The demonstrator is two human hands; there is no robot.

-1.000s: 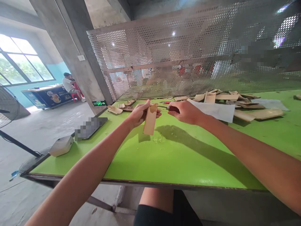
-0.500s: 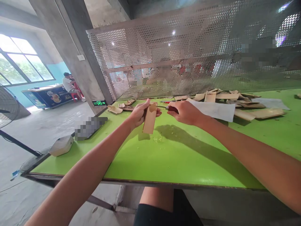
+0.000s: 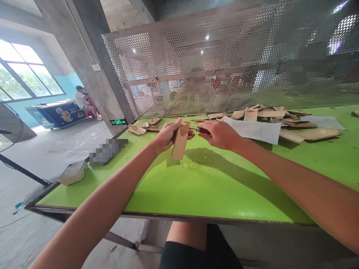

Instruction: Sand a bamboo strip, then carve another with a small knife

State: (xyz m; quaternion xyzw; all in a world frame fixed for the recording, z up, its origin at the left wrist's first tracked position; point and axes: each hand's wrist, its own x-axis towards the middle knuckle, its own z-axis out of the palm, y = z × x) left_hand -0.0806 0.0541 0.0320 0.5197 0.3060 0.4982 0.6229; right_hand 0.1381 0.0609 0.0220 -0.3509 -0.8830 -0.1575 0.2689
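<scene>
My left hand [image 3: 167, 135] is closed around the upper part of a flat, pale strip of bamboo or wood [image 3: 180, 145]. The strip hangs downward just above the green table. Its top end looks rough and cut. In my right hand [image 3: 220, 134] is a carving knife with a dark red-brown handle [image 3: 203, 130] and a metal collar. The thin blade points left and meets the strip's upper end, close to my left fingers; its tip is hard to make out. Small pale shavings [image 3: 188, 164] lie on the table below the strip.
Several pale bamboo pieces [image 3: 314, 133] are piled at the back right beside a white paper sheet [image 3: 252, 130]. More curved scraps [image 3: 137, 130] lie back left. A white box [image 3: 73, 173] sits near the table's left edge. A perforated metal screen [image 3: 179, 74] rises behind.
Both hands have shifted only slightly. The strip has moved a little to the right, and the knife's handle has come a little closer to it, with less blade showing.
</scene>
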